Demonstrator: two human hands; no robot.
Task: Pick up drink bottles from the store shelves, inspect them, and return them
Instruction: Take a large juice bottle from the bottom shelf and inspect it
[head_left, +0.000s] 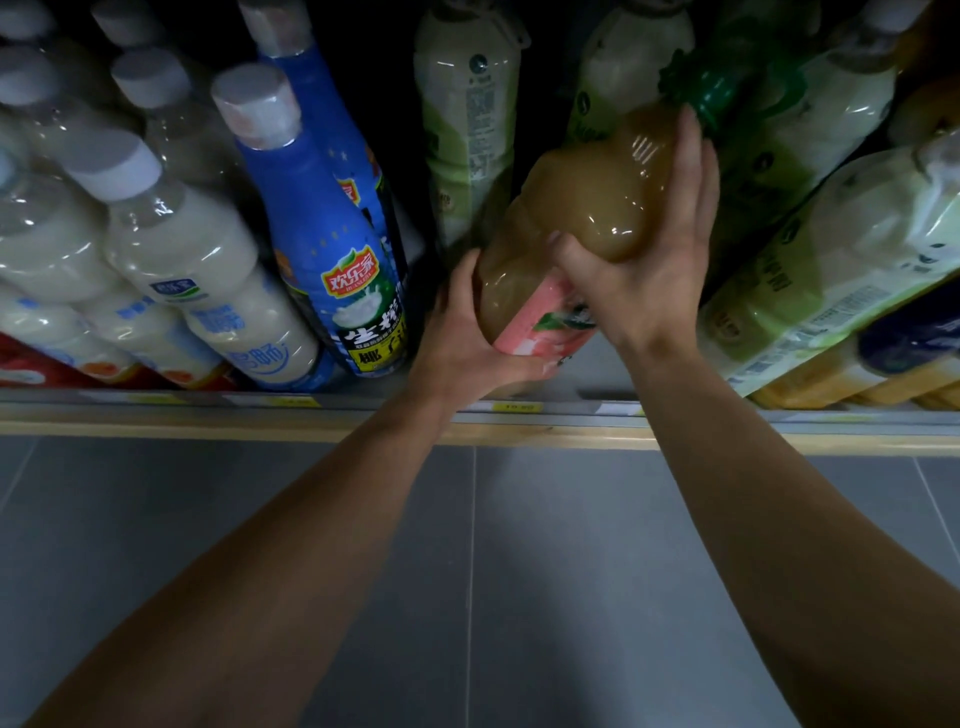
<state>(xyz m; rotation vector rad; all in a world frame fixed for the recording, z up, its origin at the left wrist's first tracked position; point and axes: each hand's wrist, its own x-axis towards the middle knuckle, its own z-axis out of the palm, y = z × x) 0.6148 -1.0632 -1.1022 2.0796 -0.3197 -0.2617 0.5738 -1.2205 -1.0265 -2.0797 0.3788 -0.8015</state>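
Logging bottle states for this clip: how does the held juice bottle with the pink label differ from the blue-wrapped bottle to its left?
The juice bottle shows cloudy tan liquid and a green cap; the blue-wrapped bottle hides its contents and has a pale grey cap. The juice bottle is gripped by the left hand and right hand; the blue-wrapped bottle stands untouched on the shelf. Both are large.

Grey tiled floor (363, 545) below a wooden shelf edge (208, 428) with yellow price tags (517, 407)

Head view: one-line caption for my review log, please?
Both hands, left hand low and right hand higher, grip a brownish juice bottle with pink label and green cap at the store shelf edge.
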